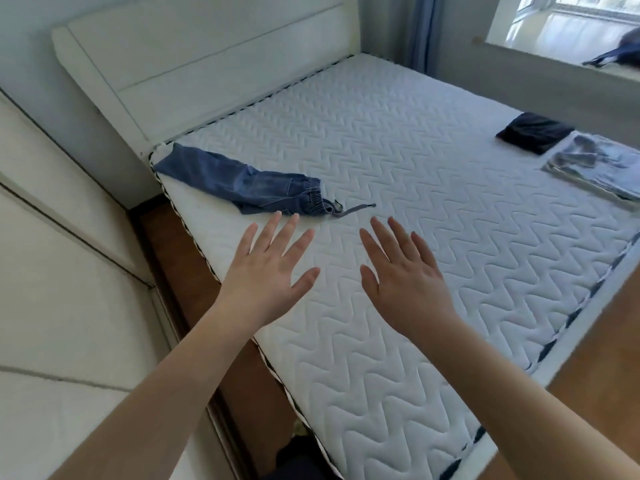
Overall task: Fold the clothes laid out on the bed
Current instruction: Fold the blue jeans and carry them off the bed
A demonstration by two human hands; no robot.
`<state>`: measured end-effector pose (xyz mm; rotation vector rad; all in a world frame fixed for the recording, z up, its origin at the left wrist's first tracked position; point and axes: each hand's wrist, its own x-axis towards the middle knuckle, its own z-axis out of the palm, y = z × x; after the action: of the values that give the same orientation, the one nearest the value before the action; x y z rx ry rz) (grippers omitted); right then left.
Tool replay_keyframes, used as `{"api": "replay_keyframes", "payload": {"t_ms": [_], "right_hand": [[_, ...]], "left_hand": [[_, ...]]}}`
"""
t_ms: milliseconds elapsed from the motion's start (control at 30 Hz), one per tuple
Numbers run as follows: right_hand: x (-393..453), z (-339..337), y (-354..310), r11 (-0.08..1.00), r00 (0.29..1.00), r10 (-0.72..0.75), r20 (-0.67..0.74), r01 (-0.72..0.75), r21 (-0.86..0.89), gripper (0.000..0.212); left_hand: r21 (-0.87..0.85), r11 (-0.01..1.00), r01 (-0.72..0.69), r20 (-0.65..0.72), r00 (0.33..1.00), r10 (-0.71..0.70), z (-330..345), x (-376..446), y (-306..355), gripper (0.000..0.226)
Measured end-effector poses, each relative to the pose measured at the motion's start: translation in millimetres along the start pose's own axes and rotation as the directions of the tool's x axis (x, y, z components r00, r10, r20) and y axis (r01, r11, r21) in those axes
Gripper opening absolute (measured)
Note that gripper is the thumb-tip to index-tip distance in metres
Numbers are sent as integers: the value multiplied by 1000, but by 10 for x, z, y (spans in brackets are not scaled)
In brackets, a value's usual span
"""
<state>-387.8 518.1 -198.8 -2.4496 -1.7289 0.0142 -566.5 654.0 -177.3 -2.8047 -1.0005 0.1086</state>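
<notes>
Blue denim trousers (242, 181) lie folded lengthwise near the left edge of the white quilted mattress (398, 161), their waistband and grey drawstring (353, 209) pointing right. My left hand (268, 275) hovers palm down with its fingers spread, the fingertips just short of the trousers' near edge. My right hand (401, 275) is held flat beside it with straight fingers, a little below the drawstring. Neither hand holds anything.
A folded dark garment (535, 131) and a folded pale grey-blue garment (595, 168) lie at the mattress's far right. The white headboard (207, 64) stands behind. A white wardrobe (62, 271) is on the left, across a narrow floor gap. More dark cloth (620, 55) lies on the windowsill.
</notes>
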Motion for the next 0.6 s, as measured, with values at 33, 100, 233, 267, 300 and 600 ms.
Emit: {"api": "replay_keyframes", "payload": {"t_ms": [33, 100, 233, 267, 300, 600], "right_hand": [[154, 40, -61, 1000, 1000, 27, -5, -27, -2, 63], [463, 133, -196, 997, 997, 76, -5, -76, 2, 62], [1010, 350, -508, 989, 989, 146, 9, -146, 23, 60], [1121, 395, -574, 987, 987, 161, 13, -161, 28, 60], [1219, 431, -628, 984, 985, 174, 17, -175, 31, 60], [1551, 438, -857, 966, 965, 259, 46, -260, 8, 59]], "left_hand": [[-1, 1000, -17, -12, 1000, 17, 41, 145, -125, 74], [1, 999, -53, -28, 998, 53, 123, 432, -380, 74], [13, 992, -123, -64, 990, 124, 272, 948, -891, 71], [11, 991, -134, -71, 988, 134, 297, 1054, -1004, 71], [6, 989, -145, -74, 987, 145, 313, 1149, -1104, 70], [-54, 978, -200, -75, 978, 196, 339, 1554, -1549, 72]]}}
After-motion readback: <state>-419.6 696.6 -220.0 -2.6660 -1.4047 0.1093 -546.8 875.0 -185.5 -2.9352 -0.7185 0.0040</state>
